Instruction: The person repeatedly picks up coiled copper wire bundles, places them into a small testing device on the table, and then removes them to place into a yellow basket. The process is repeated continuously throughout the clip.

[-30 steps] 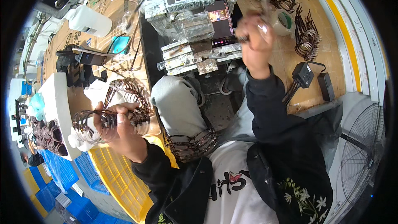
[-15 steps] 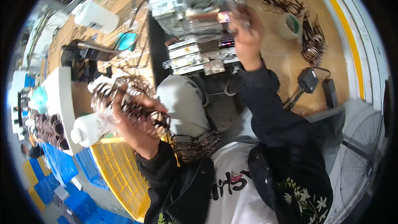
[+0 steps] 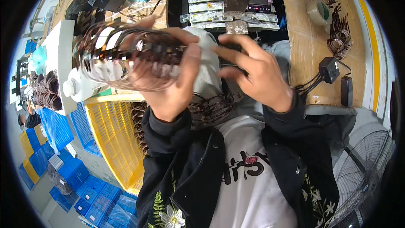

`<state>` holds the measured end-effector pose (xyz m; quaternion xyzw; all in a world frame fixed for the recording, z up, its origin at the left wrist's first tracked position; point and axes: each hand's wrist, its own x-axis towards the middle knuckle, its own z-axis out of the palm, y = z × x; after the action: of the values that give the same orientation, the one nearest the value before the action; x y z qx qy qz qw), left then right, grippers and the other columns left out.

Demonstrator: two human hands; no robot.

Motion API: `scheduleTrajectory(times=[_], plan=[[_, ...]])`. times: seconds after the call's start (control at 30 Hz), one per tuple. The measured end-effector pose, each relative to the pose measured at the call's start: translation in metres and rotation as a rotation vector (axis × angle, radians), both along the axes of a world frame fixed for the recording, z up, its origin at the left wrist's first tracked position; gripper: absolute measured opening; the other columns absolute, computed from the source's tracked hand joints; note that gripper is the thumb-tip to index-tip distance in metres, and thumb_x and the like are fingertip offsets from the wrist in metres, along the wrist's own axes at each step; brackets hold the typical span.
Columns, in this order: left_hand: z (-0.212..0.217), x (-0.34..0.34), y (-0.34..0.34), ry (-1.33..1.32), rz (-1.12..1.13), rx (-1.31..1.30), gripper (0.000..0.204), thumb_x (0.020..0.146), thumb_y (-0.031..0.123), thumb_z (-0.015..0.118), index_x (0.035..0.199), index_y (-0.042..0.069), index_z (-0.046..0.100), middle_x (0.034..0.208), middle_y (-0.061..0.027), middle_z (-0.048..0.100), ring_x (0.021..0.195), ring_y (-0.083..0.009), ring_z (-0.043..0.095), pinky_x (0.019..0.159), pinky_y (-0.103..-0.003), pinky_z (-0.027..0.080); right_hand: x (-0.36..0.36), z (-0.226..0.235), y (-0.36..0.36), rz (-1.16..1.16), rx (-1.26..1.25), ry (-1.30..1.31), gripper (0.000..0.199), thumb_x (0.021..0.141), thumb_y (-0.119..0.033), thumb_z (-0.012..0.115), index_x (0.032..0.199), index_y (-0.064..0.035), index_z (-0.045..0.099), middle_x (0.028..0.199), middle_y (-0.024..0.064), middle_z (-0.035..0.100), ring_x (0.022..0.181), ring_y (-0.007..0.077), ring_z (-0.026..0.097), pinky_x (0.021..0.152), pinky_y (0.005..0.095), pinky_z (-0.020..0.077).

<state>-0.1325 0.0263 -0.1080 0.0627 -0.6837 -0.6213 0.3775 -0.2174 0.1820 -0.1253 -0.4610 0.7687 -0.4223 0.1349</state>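
While the left hand (image 3: pixel 175 82) is clamped around a bundle of brown wire loops (image 3: pixel 126 61), thumb over the top and fingers wrapped beneath, the right hand (image 3: pixel 253 71) hangs just to the right of that bundle with its fingers spread and nothing in them. The bundle is held up in front of the chest, its long axis running roughly side to side, so its right end points at the open right hand and its left end fans out away from it. The left hand is the one in contact; the right hand's fingertips (image 3: pixel 219 50) sit near the bundle's right end but apart from it, as far as the bent fisheye view lets me judge.

Below the bundle, a yellow slatted crate (image 3: pixel 114 139) stands with more dark loops lying along its right wall. Behind the bundle, farther from the person, a grey metal fixture (image 3: pixel 230 14) of stacked plates sits between two wooden bench tops. Well to the right of the bundle, on the bench, lie a roll of tape (image 3: pixel 318 12), another pile of brown loops (image 3: pixel 339 38) and a black power adapter (image 3: pixel 330 69) with its cables. To the left of the bundle, a white bottle (image 3: pixel 80 86) lies on its side, and blue crates (image 3: pixel 63 177) are stacked lower down on the floor.
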Motion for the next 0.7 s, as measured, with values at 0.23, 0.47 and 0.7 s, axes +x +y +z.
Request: scheduleTrajectory(times=[0.23,0.47,0.7], plan=[[-0.008,0.007,-0.01,0.034,0.193,0.317,0.052,0.079,-0.006,0.062,0.124,0.002,0.036,0.087,-0.0095,0.058,0.079,-0.0188,0.061,0.076,-0.034,0.052,0.018,-0.039,0.016,0.424,0.37,0.073,0.022,0.079,-0.022,0.063,0.096,-0.0083,0.068,0.097,0.009,0.064,0.08,0.0282,0.064,0.067,0.0335,0.0519],[-0.007,-0.033,-0.023,0.17,0.316,0.162,0.046,0.079,-0.003,0.061,0.119,-0.001,0.038,0.085,-0.0109,0.06,0.074,-0.0179,0.062,0.069,-0.028,0.052,0.005,-0.058,-0.002,0.029,-0.107,0.164,0.021,0.071,-0.003,0.066,0.092,-0.0074,0.068,0.087,0.0077,0.064,0.069,0.0237,0.064,0.058,0.0292,0.0516],[0.02,-0.022,-0.05,0.277,0.432,-0.119,0.038,0.083,-0.001,0.055,0.119,-0.004,0.042,0.085,-0.0185,0.059,0.075,-0.0244,0.062,0.072,-0.037,0.055,-0.038,-0.021,0.019,-0.111,-0.324,-0.071,0.017,0.08,0.004,0.055,0.089,-0.0034,0.067,0.076,0.006,0.061,0.065,0.0132,0.058,0.056,0.0228,0.0444]])
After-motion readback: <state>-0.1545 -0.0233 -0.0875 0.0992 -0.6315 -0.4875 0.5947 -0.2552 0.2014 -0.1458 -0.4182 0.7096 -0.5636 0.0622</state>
